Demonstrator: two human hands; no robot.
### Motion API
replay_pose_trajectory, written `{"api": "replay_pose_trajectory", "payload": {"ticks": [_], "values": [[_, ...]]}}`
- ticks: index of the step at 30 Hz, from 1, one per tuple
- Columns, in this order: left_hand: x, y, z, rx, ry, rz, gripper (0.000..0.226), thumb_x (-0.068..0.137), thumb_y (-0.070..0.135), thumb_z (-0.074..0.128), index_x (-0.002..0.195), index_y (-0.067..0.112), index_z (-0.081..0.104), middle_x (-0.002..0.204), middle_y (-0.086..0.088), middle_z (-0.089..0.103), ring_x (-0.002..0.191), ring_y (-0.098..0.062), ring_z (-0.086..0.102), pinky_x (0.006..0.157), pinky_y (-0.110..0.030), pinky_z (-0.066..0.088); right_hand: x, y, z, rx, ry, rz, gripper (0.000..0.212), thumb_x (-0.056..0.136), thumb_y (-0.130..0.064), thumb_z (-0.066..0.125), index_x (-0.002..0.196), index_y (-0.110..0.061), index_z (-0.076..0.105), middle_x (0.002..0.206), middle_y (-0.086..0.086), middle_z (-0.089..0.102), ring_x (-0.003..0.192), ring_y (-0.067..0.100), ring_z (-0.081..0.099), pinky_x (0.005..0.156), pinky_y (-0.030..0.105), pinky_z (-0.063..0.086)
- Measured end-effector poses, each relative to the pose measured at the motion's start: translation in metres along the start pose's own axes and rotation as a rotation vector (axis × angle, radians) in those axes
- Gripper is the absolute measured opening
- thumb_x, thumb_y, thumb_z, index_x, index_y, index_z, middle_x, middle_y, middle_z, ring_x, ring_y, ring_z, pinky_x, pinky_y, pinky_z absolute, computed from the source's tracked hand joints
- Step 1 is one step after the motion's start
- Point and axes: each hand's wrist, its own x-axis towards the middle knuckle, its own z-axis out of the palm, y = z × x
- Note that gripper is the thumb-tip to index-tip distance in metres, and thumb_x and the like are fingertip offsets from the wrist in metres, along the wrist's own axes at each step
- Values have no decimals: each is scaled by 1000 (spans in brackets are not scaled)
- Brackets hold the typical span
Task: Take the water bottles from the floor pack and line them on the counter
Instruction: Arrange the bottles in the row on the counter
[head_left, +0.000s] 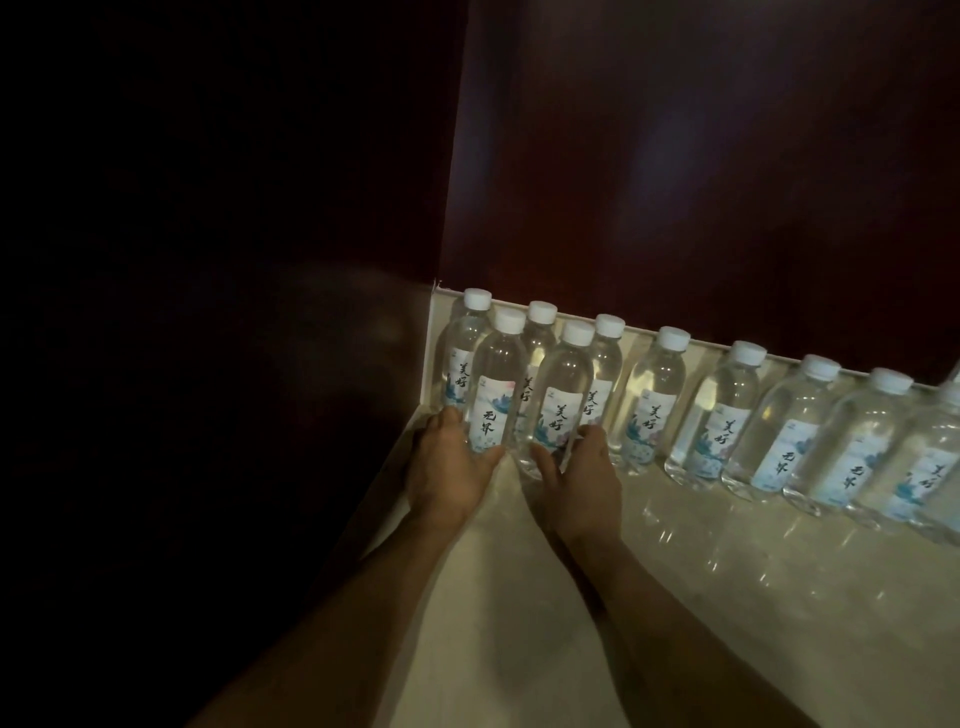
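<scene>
Several clear water bottles with white caps and white-blue labels stand in a row on the pale counter (675, 597), against the dark back wall. Two more stand upright in front of that row at its left end. My left hand (447, 467) grips the base of the front left bottle (496, 384). My right hand (582, 478) grips the base of the front right bottle (561, 395). The floor pack is out of view.
A dark red panelled wall (701, 182) rises right behind the row. The counter's left edge (395, 499) drops into darkness beside my left hand. The back row runs rightwards past a bottle (654, 395) to the frame's right border.
</scene>
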Motion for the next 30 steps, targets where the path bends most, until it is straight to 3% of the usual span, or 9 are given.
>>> {"api": "replay_pose_trajectory", "payload": {"ticks": [3, 7, 11, 17, 30], "values": [[1, -1, 1, -9, 1, 2, 55, 74, 44, 84, 118, 19, 61, 116, -2, 67, 108, -23, 66, 82, -44, 59, 1, 1, 0, -38, 13, -14, 36, 93, -34, 64, 115, -11, 47, 112, 5, 58, 83, 12, 52, 70, 28, 42], [0, -3, 2, 4, 5, 16, 57, 76, 47, 81, 122, 20, 61, 118, -2, 68, 109, -23, 66, 83, -45, 59, 0, 3, 3, -71, 26, -43, 41, 92, -35, 65, 119, -11, 46, 120, 10, 56, 98, 27, 61, 73, 35, 49], [-2, -3, 3, 28, 15, 20, 57, 78, 46, 80, 123, 18, 60, 121, -4, 67, 112, -25, 64, 85, -45, 58, 0, 3, 2, -44, 15, -23, 40, 93, -32, 63, 121, -9, 47, 123, 12, 57, 103, 30, 62, 75, 32, 44], [-2, -3, 2, 45, 21, 33, 56, 79, 43, 80, 123, 16, 59, 120, -6, 67, 111, -26, 65, 85, -44, 58, 0, 3, 5, -60, -8, -9, 42, 90, -33, 67, 121, -11, 47, 118, 8, 57, 96, 24, 64, 78, 41, 55], [-4, 0, -4, 14, -15, 15, 51, 80, 41, 80, 121, 15, 64, 120, -5, 68, 110, -25, 66, 83, -37, 56, 1, 5, 7, -94, -17, -13, 32, 91, -30, 66, 111, -11, 49, 109, 8, 58, 93, 26, 62, 76, 40, 53]]}}
